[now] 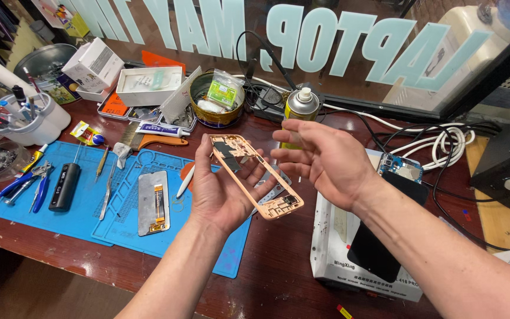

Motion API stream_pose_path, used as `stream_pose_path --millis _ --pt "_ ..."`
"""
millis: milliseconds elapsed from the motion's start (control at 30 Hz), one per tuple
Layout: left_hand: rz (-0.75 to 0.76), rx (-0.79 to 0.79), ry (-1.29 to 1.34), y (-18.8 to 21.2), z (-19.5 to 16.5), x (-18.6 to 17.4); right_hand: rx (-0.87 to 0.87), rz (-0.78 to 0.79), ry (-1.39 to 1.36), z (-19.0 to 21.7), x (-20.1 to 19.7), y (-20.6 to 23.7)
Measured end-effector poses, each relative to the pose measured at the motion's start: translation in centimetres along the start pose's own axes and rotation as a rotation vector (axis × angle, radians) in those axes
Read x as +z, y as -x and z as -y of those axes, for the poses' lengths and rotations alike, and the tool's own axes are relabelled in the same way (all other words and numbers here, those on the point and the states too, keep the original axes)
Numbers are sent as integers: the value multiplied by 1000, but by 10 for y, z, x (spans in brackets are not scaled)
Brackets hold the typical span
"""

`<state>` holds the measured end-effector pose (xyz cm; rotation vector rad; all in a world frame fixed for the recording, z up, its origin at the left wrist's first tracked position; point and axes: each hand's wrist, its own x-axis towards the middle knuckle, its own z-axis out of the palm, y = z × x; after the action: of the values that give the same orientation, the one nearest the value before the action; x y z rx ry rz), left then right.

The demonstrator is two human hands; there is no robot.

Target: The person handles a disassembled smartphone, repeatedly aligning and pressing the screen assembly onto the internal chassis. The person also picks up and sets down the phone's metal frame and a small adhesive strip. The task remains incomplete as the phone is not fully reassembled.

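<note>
Peach-coloured and thin, the frame (pixel 257 177) is a hollow rectangle of a phone's middle shell, bare in the centre, with small dark and metallic parts fixed at both short ends. It lies across the upturned palm and fingers of the left hand (pixel 219 189), whose fingers (pixel 203 155) curl up along its near long edge and grip it, thumb on the far side. Its long axis runs on a slant, from the upper end near the fingertips down to the lower end past the heel of the hand, and its open face tilts up toward the camera.

Right of the frame, the right hand (pixel 326 159) is spread loose, palm turned inward, fingers (pixel 293 140) apart and holding nothing; their tips come close to the frame's upper end, though whether they touch it cannot be told.

Below the frame lies a blue mat (pixel 90 207) of soft rubbery sheet on the dark wood table (pixel 278 277). Left of the frame, on the mat, rests a flat grey screen (pixel 153 202) with an orange flex strip. Behind the frame stands a yellow spray can (pixel 300 109) with a white cap. Right of the frame and under the right wrist sits a white box-shaped machine (pixel 332 260) carrying a black phone panel (pixel 379 248).
</note>
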<state>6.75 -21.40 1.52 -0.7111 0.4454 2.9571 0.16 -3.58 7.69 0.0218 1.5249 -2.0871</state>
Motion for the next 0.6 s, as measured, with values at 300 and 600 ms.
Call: stream_pose_path --millis 300,600 --pt "65 -7 -8 -1 3 -2 -195 -54 283 -21 -11 -5" --pt "181 -24 -18 -7 5 3 -362 -145 344 -21 2 1"
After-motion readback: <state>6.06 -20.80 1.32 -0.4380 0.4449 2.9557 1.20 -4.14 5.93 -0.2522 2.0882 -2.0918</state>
